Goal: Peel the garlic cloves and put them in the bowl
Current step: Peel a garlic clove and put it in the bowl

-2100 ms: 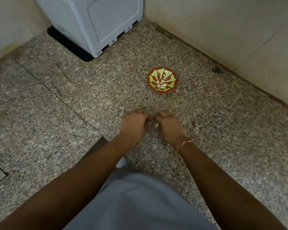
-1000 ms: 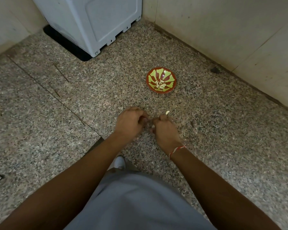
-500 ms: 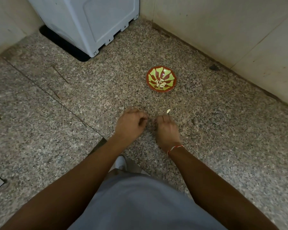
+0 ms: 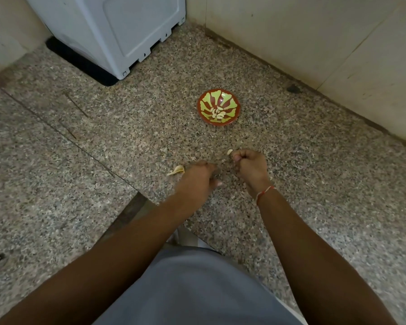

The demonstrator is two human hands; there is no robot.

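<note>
Change: half a second before, the two hands sat close together and the peeled clove lay just past the right fingertips; now the hands had drawn apart, the right one had moved up to the clove, and a scrap of skin showed at the left.
Garlic clove: small, pale, bare of skin; at the tips of the right fingers, on the near side of the bowl and well apart from it. Whether it was pinched or lay on the floor could not be told.
Right hand: fingers curled in tight, thumb and forefinger meeting at the clove; a red-and-white thread circled the wrist.
Left hand: knuckles up, fingers curled under, thumb tip showing on its right side; what it held, if anything, could not be told.
Garlic skin: a pale yellowish husk just beside the left hand's far-left edge; whether the fingers touched it was not clear.
Bowl: red-brown with yellow-green petal shapes, standing on the floor far of both hands; a small heap of peeled cloves lay in its bottom.
Floor: speckled granite slabs with a seam running near-right to far-left.
White appliance: at far left, on a dark mat.
Wall: pale tiles along the far right.
</note>
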